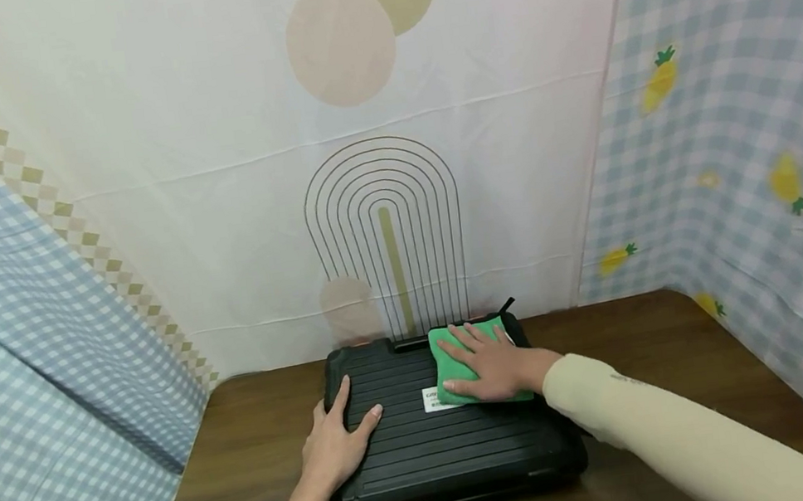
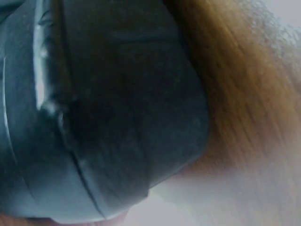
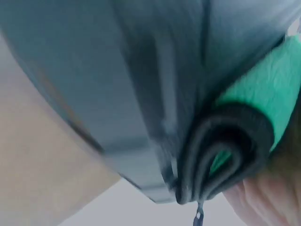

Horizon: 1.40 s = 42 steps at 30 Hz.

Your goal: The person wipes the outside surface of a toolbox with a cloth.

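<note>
A black hard case point(image 1: 463, 448) with a ribbed top lies flat on the table. My left hand point(image 1: 335, 444) rests on its left side, with the thumb and a finger spread over the ridges. Towards the far right of the lid, my right hand point(image 1: 492, 363) presses on a folded green cloth point(image 1: 446, 369), fingers straight and spread. The cloth overlaps a white label point(image 1: 431, 400) on the lid. A rolled dark edge of the cloth point(image 3: 270, 84) shows in the right wrist view beside the case point(image 3: 94, 70). The left wrist view holds the case's rounded corner point(image 2: 141, 103), blurred.
The brown wooden table point(image 1: 252, 444) stretches to both sides of the case. A pale printed curtain point(image 1: 235, 246) hangs right behind it. Blue checked fabric point(image 1: 15, 289) closes in the left, and checked fabric with pineapples point(image 1: 724, 119) the right. A short black strap point(image 1: 508, 304) sticks up beside the cloth.
</note>
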Each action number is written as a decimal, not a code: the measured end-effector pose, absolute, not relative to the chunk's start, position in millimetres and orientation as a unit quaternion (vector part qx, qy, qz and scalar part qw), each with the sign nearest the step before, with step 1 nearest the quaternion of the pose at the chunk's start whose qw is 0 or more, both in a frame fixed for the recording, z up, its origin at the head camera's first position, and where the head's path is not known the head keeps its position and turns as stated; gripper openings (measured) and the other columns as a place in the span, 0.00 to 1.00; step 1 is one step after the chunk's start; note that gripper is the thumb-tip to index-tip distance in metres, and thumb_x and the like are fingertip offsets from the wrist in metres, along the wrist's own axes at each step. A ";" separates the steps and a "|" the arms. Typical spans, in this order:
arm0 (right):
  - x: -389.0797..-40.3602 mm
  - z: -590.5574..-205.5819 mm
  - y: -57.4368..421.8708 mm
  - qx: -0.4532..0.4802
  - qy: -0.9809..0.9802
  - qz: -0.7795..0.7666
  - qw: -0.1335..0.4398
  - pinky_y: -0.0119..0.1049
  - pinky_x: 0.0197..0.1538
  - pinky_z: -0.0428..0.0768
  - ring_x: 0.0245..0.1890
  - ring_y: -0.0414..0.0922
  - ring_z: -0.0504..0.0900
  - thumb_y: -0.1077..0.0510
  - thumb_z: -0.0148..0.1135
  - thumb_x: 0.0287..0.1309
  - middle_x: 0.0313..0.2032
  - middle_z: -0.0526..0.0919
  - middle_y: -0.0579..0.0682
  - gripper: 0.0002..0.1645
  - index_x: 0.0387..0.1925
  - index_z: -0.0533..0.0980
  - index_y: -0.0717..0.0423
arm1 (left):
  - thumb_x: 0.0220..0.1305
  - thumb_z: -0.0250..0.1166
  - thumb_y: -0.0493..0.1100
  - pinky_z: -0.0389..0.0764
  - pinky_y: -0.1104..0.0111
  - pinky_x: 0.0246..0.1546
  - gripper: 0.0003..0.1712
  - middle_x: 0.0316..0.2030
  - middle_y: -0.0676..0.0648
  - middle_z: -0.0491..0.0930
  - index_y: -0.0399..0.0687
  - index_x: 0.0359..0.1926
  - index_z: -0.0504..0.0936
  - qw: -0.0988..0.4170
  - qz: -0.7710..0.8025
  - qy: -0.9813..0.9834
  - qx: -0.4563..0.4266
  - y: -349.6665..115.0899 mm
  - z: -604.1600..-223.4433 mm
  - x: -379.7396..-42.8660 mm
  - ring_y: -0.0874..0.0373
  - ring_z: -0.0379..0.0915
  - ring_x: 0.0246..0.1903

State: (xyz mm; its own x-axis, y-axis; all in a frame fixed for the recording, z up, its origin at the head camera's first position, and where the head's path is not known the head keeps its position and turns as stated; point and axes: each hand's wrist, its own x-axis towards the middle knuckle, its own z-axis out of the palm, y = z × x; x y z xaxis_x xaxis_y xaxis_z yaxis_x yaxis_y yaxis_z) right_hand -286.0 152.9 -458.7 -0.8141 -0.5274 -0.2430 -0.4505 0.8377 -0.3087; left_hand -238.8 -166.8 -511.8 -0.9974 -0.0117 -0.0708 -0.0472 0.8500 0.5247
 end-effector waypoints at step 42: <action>-312.2 -478.6 210.3 -0.217 0.958 -0.160 0.101 0.78 0.80 0.45 0.87 0.68 0.38 0.23 0.40 0.77 0.88 0.40 0.60 0.52 0.88 0.43 0.42 | 0.69 0.57 0.80 0.74 0.25 0.56 0.53 0.77 0.24 0.61 0.68 0.87 0.54 0.022 0.289 0.956 -0.037 -164.9 -513.4 -238.9 0.15 0.75 0.60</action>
